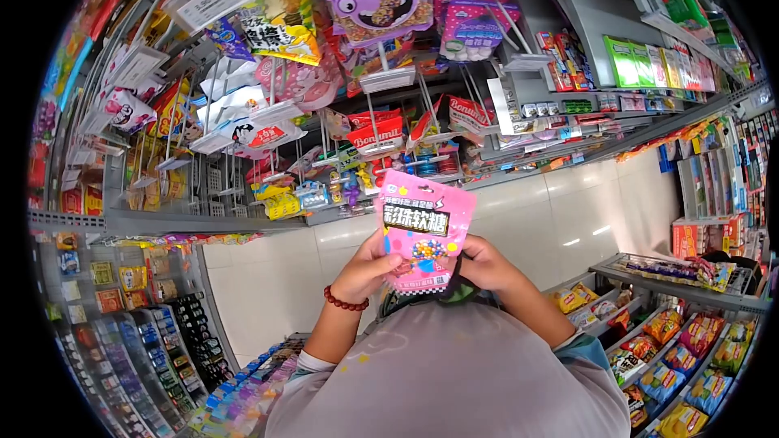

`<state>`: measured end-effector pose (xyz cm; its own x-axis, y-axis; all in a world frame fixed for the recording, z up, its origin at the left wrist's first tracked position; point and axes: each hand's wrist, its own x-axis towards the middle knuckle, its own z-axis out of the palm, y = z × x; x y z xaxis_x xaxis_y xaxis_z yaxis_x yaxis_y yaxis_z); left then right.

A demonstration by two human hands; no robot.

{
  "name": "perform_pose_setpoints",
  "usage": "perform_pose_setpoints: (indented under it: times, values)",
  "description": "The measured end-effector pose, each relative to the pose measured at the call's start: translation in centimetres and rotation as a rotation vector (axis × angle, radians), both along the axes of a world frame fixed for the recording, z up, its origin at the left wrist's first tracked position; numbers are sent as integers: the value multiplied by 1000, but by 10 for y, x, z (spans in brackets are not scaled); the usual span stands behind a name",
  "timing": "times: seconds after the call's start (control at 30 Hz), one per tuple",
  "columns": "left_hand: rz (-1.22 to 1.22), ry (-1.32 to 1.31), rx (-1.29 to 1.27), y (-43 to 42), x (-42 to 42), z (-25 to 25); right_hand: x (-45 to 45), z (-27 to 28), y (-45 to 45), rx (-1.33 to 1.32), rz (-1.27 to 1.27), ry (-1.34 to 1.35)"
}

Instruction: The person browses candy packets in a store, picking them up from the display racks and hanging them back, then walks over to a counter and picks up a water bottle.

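A pink candy bag [418, 227] with colourful round sweets printed on it is held upright in front of my body, its front facing me. My left hand [367, 268] grips the bag's lower left side, thumb lying across the front; a red bead bracelet circles that wrist. At the lower right edge, my right hand [484, 264] is closed on the bag, and most of its fingers are hidden behind it. Below the bag, part of a dark green and black thing [460, 288] shows, too covered to name.
Ahead stands a shelf rack with hanging sweets, among them a purple bag [373, 0], a yellow bag [284, 16] and a red bag [377, 131]. Snack bags [661, 381] fill shelves at the lower right. Small packs [154, 357] line the lower left. Tiled floor [527, 227] lies between.
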<state>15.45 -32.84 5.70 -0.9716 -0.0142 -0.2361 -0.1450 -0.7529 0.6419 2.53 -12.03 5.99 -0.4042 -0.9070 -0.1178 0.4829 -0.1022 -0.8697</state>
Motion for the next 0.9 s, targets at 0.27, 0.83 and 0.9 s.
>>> perform_pose_setpoints:
  times: [0.27, 0.83, 0.9]
  values:
    - [73, -72, 121, 13, -5, 6, -17, 13, -1, 476, -123, 170]
    - [115, -198, -150, 36, -24, 2, -12, 69, -28, 12, -235, 1028]
    - [104, -234, -126, 35, -27, 6, -14, 73, -22, 80, -83, 1204]
